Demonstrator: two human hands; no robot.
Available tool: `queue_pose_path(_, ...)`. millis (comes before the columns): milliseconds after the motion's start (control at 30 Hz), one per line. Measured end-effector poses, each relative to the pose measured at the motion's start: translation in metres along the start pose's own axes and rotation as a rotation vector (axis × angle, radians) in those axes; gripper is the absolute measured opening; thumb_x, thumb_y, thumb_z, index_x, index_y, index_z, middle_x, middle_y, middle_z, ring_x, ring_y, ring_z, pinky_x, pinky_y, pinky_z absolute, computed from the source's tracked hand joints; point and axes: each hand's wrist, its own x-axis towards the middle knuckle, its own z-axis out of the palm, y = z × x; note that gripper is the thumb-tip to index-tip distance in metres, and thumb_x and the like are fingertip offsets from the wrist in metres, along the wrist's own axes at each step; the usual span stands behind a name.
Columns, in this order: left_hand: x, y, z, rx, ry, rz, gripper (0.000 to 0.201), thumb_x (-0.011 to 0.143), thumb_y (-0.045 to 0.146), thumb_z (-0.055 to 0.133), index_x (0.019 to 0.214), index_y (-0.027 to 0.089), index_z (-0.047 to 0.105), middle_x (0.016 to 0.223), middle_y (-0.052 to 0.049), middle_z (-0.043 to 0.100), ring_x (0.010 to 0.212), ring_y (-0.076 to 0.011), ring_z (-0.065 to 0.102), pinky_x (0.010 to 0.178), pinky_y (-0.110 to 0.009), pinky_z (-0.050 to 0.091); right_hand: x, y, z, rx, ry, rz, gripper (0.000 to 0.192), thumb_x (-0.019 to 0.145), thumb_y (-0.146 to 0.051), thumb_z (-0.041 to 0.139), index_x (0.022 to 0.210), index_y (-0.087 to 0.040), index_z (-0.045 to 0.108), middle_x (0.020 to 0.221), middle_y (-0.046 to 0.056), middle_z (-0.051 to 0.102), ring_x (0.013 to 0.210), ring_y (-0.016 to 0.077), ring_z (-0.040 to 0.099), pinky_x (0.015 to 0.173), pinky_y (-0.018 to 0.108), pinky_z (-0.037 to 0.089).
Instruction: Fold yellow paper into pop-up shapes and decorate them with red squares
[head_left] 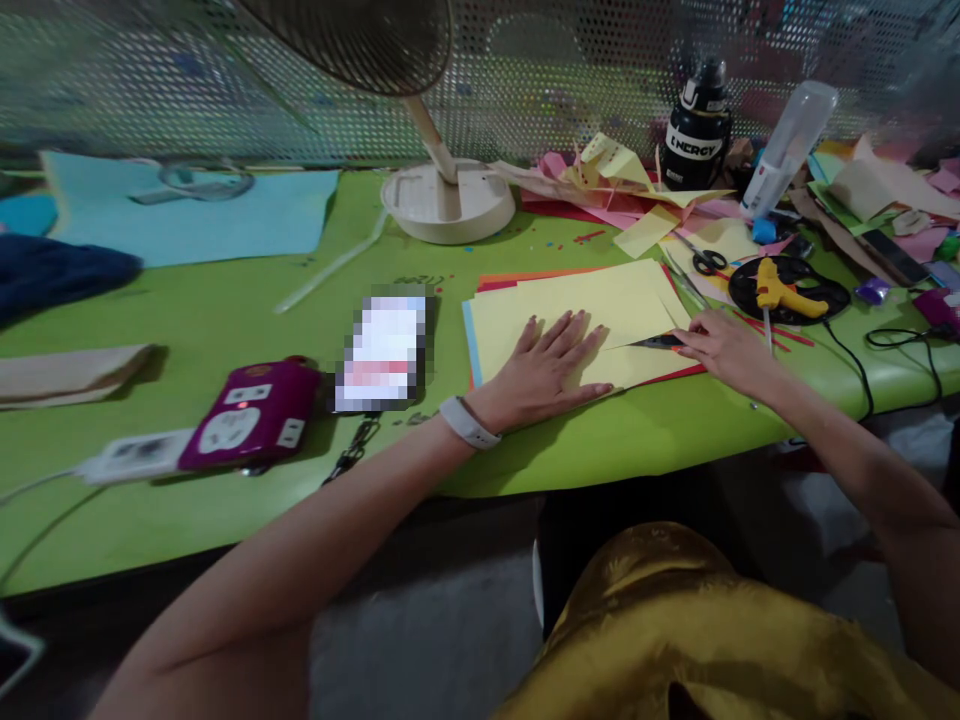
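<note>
My left hand [551, 365] lies flat with spread fingers on a pale yellow sheet of paper [600, 290]. That sheet tops a stack whose blue, orange and red edges show beneath it. My right hand [726, 350] is closed round a dark, pointed tool [657, 342] that looks like a craft knife; its handle is mostly hidden by the fingers. The tip points left and touches the yellow sheet, where a thin line runs from it toward my left fingers. Black-handled scissors [709, 262] lie beyond my right hand.
A yellow glue gun [787, 292] rests on a black palette at right. Behind are paper scraps [592, 190], a black bottle [697, 135] and a clear spray bottle [791, 150]. A fan base [450, 215], phone [386, 350] and purple power strip [255, 415] stand left.
</note>
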Motion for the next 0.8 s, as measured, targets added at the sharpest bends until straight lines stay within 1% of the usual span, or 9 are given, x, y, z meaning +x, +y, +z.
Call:
queue_pose_path(133, -0.003, -0.003, 0.004, 0.017, 0.015, 0.002, 0.087, 0.093, 0.078, 0.022, 0.162, 0.025, 0.017, 0.169, -0.015, 0.016, 0.157, -0.0320, 0.011, 0.124, -0.058, 0.006, 0.005, -0.004, 0.003, 0.016, 0.025, -0.013, 0.032, 0.101, -0.031, 0.052, 0.125, -0.018, 0.070, 0.109, 0.015, 0.066, 0.101, 0.0265, 0.059, 0.085, 0.040, 0.051)
queue_pose_path(200, -0.003, -0.003, 0.005, 0.025, 0.030, 0.006, 0.086, 0.094, 0.077, 0.021, 0.162, 0.025, 0.017, 0.169, -0.015, 0.017, 0.157, -0.0318, 0.012, 0.123, -0.058, 0.006, 0.009, -0.006, 0.006, -0.001, 0.038, -0.039, 0.032, 0.102, -0.032, 0.050, 0.123, -0.018, 0.070, 0.109, 0.015, 0.066, 0.100, 0.0260, 0.059, 0.085, 0.041, 0.051)
queue_pose_path(300, -0.002, -0.003, 0.006, 0.026, 0.042, 0.008, 0.086, 0.093, 0.078, 0.021, 0.161, 0.026, 0.018, 0.169, -0.015, 0.019, 0.156, -0.0319, 0.013, 0.123, -0.058, 0.007, 0.011, -0.006, 0.009, -0.052, 0.058, -0.076, 0.033, 0.103, -0.034, 0.047, 0.122, -0.018, 0.069, 0.107, 0.013, 0.067, 0.096, 0.0252, 0.060, 0.082, 0.039, 0.051)
queue_pose_path(400, -0.002, -0.002, 0.005, 0.026, 0.035, -0.001, 0.089, 0.091, 0.080, 0.019, 0.161, 0.025, 0.019, 0.168, -0.016, 0.019, 0.156, -0.0319, 0.013, 0.123, -0.058, 0.007, 0.007, -0.003, 0.008, -0.064, 0.065, -0.104, 0.034, 0.103, -0.035, 0.047, 0.123, -0.017, 0.069, 0.106, 0.013, 0.067, 0.095, 0.0244, 0.060, 0.078, 0.038, 0.051)
queue_pose_path(500, -0.002, -0.002, 0.005, 0.014, 0.043, -0.004, 0.088, 0.091, 0.081, 0.018, 0.161, 0.027, 0.019, 0.169, -0.014, 0.020, 0.157, -0.0306, 0.013, 0.123, -0.057, 0.007, 0.002, -0.002, 0.005, -0.061, 0.059, -0.092, 0.037, 0.104, -0.037, 0.044, 0.124, -0.019, 0.069, 0.107, 0.013, 0.067, 0.093, 0.0235, 0.060, 0.077, 0.037, 0.050)
queue_pose_path(600, -0.002, -0.003, 0.007, 0.003, 0.062, 0.003, 0.087, 0.092, 0.080, 0.019, 0.161, 0.029, 0.016, 0.169, -0.012, 0.021, 0.156, -0.0301, 0.014, 0.123, -0.057, 0.007, 0.004, -0.006, 0.003, -0.051, 0.033, -0.072, 0.036, 0.104, -0.036, 0.046, 0.126, -0.018, 0.069, 0.109, 0.013, 0.067, 0.094, 0.0235, 0.060, 0.078, 0.037, 0.051)
queue_pose_path(700, -0.002, -0.003, 0.009, -0.006, 0.084, 0.005, 0.090, 0.091, 0.081, 0.021, 0.162, 0.026, 0.012, 0.168, -0.013, 0.023, 0.156, -0.0305, 0.017, 0.124, -0.056, 0.006, 0.010, -0.012, 0.004, -0.050, 0.015, -0.060, 0.035, 0.102, -0.034, 0.050, 0.125, -0.016, 0.070, 0.109, 0.014, 0.066, 0.095, 0.0241, 0.061, 0.080, 0.037, 0.051)
queue_pose_path(800, -0.002, -0.002, 0.008, -0.007, 0.080, -0.005, 0.094, 0.090, 0.082, 0.021, 0.162, 0.023, 0.012, 0.167, -0.015, 0.024, 0.156, -0.0306, 0.017, 0.124, -0.056, 0.006, 0.011, -0.014, 0.006, -0.047, 0.013, -0.060, 0.034, 0.102, -0.033, 0.050, 0.126, -0.017, 0.069, 0.108, 0.013, 0.066, 0.094, 0.0235, 0.061, 0.080, 0.037, 0.051)
